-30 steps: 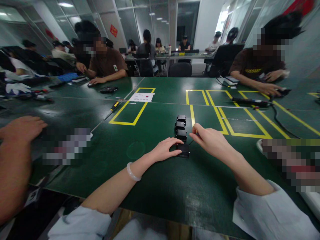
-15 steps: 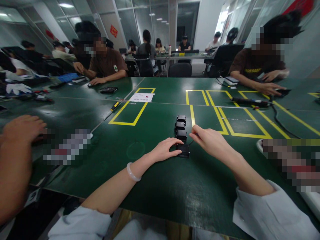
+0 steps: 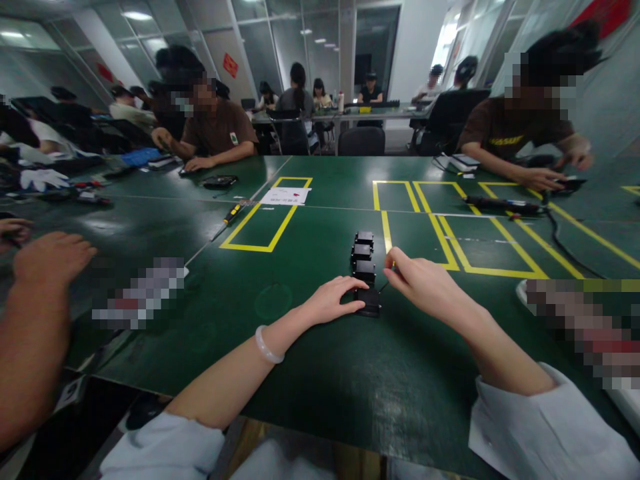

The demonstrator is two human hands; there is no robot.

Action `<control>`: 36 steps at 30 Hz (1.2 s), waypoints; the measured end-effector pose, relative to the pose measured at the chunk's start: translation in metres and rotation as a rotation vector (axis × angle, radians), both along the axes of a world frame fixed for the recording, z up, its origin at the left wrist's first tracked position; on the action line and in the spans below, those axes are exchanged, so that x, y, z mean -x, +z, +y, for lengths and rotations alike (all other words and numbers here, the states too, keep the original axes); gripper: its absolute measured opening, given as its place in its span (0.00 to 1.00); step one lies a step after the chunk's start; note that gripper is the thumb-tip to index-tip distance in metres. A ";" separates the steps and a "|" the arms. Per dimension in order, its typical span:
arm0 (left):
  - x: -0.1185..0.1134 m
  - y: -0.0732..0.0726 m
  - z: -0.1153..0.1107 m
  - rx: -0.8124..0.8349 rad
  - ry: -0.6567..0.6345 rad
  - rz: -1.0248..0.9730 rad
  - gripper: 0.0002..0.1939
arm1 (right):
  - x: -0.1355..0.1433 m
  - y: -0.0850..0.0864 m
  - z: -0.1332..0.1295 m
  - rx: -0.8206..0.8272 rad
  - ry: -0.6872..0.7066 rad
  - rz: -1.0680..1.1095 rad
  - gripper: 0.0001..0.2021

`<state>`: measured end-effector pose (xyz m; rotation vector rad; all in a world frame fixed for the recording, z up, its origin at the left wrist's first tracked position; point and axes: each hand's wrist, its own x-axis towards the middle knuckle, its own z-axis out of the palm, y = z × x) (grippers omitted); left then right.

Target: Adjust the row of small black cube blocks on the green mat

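Observation:
Several small black blocks stand in a column on the green table (image 3: 310, 373). My left hand (image 3: 336, 299) grips the nearest black block (image 3: 369, 302), thumb on its near left side and fingers over its far left edge. To the right of that block, my right hand (image 3: 413, 279) pinches a thin screwdriver (image 3: 384, 287), whose shaft slants down toward the block's right side; most of its handle is hidden in the fingers. Just beyond lies a second block (image 3: 365, 269), with another (image 3: 362, 252) and the farthest one (image 3: 365, 238) behind it.
A yellow-black screwdriver (image 3: 233, 213) and a paper sheet (image 3: 286, 195) lie ahead on the left. Yellow tape outlines (image 3: 493, 270) mark the table. A black tool with a cable (image 3: 503, 205) lies at right. Another person's arm (image 3: 37, 320) rests at far left.
The view has shifted slightly. My hands keep nearly the same positions at the nearest block. At the far left, another hand has come into view.

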<state>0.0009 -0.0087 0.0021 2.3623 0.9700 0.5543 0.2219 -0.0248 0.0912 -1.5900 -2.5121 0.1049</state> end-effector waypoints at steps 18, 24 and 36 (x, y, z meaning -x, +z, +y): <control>0.001 0.002 0.000 0.011 0.004 0.012 0.18 | 0.000 0.001 0.002 -0.014 -0.077 -0.096 0.14; 0.001 0.002 0.000 0.009 0.010 0.033 0.17 | -0.001 0.002 0.000 0.008 0.000 -0.003 0.09; 0.001 0.003 -0.001 0.004 0.005 0.021 0.17 | 0.000 0.000 0.001 0.017 -0.010 0.009 0.09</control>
